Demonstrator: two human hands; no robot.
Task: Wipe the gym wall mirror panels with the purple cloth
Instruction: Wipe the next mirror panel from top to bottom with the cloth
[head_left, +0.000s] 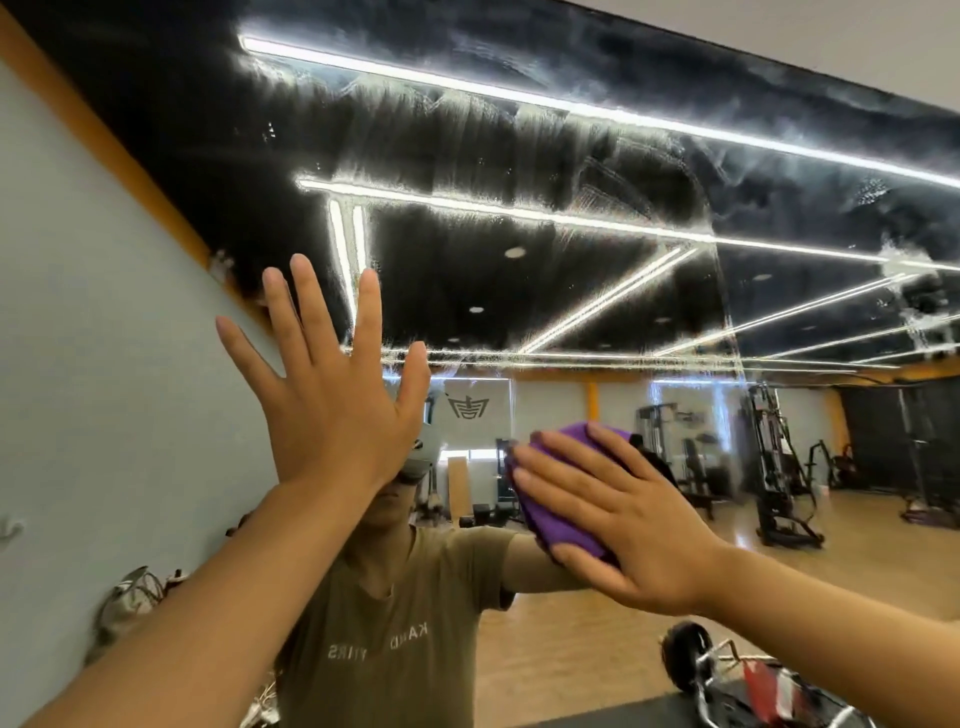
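**Flat palm drives purple cloth across streaked gym mirror**

A person's right hand (618, 514) presses the purple cloth (558, 512) against the wall mirror (571, 291), fingers (550, 467) straight and spread over the bunched fabric, not curled round it. Holding it that way likely spreads pressure across the whole pad of cloth, so it stays flush to the glass as it slides. The cloth sits at about face height in the lower half of the panel, below the broad band of haze, just right of the person's own reflection.

The left hand (337, 395) is raised beside it, fully open, fingers splayed and gripping nothing; it appears to rest flat on the glass near the panel's orange-framed left edge (130, 166), probably as a brace, though actual contact cannot be confirmed.

The cloth is vivid violet, soft and folded into a thick wad, its edges showing above and below the hand. The mirror's upper part carries smeared, feathery wipe marks and dried streaks that catch the reflected ceiling light strips (467, 202). A vertical seam (727, 312) to the right marks the next panel, also blotched; the job looks far from finished.
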